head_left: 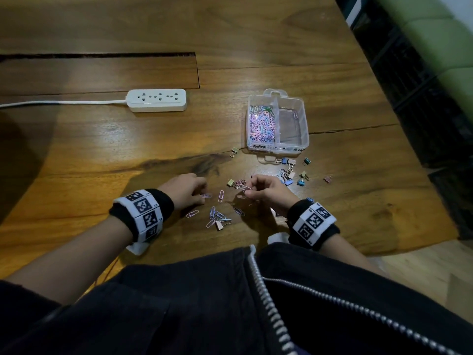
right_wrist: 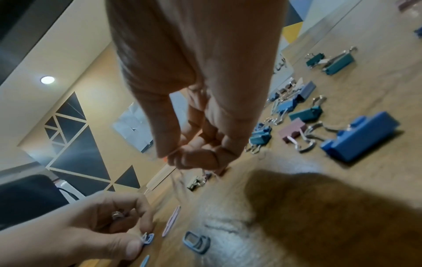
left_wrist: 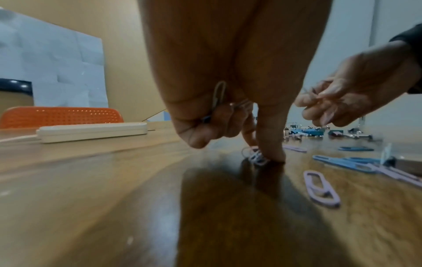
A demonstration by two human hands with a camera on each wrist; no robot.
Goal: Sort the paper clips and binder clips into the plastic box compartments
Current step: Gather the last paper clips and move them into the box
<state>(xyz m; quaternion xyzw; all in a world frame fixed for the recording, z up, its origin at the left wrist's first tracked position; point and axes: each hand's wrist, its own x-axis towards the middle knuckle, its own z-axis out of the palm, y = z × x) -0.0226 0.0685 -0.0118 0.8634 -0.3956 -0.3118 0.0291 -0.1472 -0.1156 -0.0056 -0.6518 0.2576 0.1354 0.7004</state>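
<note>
Step in hand: gathering loose paper clips (head_left: pixel 217 213) off the desk (head_left: pixel 102 149), by my reading; the binder clips (head_left: pixel 290 175) had not yet been started on
Left hand (head_left: pixel 185 192): fingers curled, a few paper clips tucked in the palm in the left wrist view, while one fingertip (left_wrist: pixel 271 151) pressed on a pale clip (left_wrist: pixel 256 157) lying on the desk
Right hand (head_left: pixel 266 190): fingers bent, pinching a pink paper clip (head_left: pixel 243 187) between thumb and fingertips, held just above the desk
Plastic box (head_left: pixel 277 121): sat open further back on the desk, to the right; its left compartment was full of paper clips, its right compartment looked almost bare
Loose paper clips: scattered between and in front of the two hands
Binder clips: lay in a cluster just in front of the box, right of the right hand, with a few strays near the hands
Power strip (head_left: pixel 157 99): lay well apart, to the left of the box
Next move: probably picking up the pressed clip, then carrying both handfuls to the left compartment; it called for a firm pinch on thin flat wire and for keeping the clips already in the palm from slipping
</note>
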